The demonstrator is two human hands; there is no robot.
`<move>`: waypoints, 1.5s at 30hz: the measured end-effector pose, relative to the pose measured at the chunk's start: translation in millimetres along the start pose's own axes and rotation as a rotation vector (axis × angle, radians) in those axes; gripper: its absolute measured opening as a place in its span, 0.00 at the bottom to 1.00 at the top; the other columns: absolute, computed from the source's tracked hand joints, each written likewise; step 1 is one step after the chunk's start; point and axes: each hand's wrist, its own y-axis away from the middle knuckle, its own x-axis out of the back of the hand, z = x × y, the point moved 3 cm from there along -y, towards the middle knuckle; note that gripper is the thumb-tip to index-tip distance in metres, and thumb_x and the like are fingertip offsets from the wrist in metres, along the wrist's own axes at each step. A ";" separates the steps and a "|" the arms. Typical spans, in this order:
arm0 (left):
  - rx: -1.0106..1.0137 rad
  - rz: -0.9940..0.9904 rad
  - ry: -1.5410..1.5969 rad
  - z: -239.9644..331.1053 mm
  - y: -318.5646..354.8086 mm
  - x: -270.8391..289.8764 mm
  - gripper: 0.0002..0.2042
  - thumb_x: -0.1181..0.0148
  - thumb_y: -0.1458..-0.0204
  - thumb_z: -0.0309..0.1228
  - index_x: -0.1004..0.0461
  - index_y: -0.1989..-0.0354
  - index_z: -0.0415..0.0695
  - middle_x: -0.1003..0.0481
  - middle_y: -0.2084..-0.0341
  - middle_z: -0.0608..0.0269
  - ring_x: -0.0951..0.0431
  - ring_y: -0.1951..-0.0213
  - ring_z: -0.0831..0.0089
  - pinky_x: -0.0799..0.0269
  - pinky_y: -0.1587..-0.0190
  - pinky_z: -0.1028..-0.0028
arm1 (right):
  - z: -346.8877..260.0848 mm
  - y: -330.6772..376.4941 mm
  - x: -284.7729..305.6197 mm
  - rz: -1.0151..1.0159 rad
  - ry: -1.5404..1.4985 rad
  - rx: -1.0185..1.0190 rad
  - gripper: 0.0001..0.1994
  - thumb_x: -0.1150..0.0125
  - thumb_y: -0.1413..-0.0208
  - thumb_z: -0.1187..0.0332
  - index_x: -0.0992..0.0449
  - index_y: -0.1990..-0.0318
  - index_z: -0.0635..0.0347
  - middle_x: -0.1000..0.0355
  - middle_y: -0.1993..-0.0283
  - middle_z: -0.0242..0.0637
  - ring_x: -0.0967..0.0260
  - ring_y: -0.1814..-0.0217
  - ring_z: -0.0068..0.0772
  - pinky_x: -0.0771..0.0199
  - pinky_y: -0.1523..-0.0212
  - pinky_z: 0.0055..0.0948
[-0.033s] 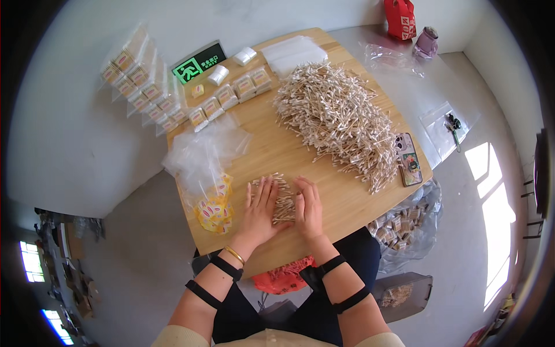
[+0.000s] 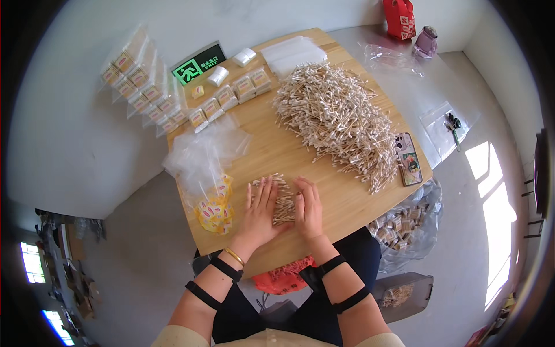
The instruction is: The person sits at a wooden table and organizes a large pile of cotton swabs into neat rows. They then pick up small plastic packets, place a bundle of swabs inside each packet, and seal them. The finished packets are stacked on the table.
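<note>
A small bunch of cotton swabs lies on the wooden table near its front edge, between my two hands. My left hand rests flat over the left part of the bunch, fingers stretched out, hiding some of the sticks. Along the right side of the bunch stands my right hand, its fingers extended and touching the stick ends. Neither hand grips anything. Farther off to the right is a large heap of loose cotton swabs. Left of my left hand lie yellow printed labels, with clear plastic bags just beyond them.
Packed swab bundles stand in a row at the back left, beside stacked bagged packs. Two white rolls sit behind. A phone lies at the right edge. Below it are a bag of packs and a grey bin.
</note>
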 end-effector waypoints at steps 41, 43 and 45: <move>-0.131 0.084 0.164 18.1 33.7 -33.8 0.54 0.30 0.49 0.54 0.53 0.23 0.31 0.51 0.23 0.39 0.54 0.21 0.48 0.56 0.22 0.49 | -7.5 -5.6 -12.3 -0.246 -0.038 0.034 0.23 0.53 0.32 0.70 0.34 0.32 0.64 0.40 0.28 0.59 0.44 0.23 0.62 0.40 0.26 0.47; -0.135 0.083 0.248 15.5 32.8 -32.6 0.53 0.29 0.48 0.52 0.52 0.23 0.33 0.51 0.23 0.39 0.54 0.21 0.47 0.55 0.22 0.49 | -7.4 -7.4 -20.2 -0.282 -0.103 0.020 0.23 0.54 0.31 0.69 0.35 0.31 0.64 0.41 0.27 0.59 0.47 0.22 0.61 0.44 0.24 0.46; -0.123 0.037 0.318 14.1 30.3 -25.0 0.51 0.29 0.47 0.49 0.52 0.23 0.35 0.51 0.23 0.39 0.54 0.21 0.46 0.55 0.22 0.49 | -8.0 -10.3 -26.1 -0.310 -0.184 -0.026 0.23 0.55 0.30 0.68 0.36 0.30 0.65 0.42 0.26 0.58 0.47 0.22 0.61 0.48 0.23 0.45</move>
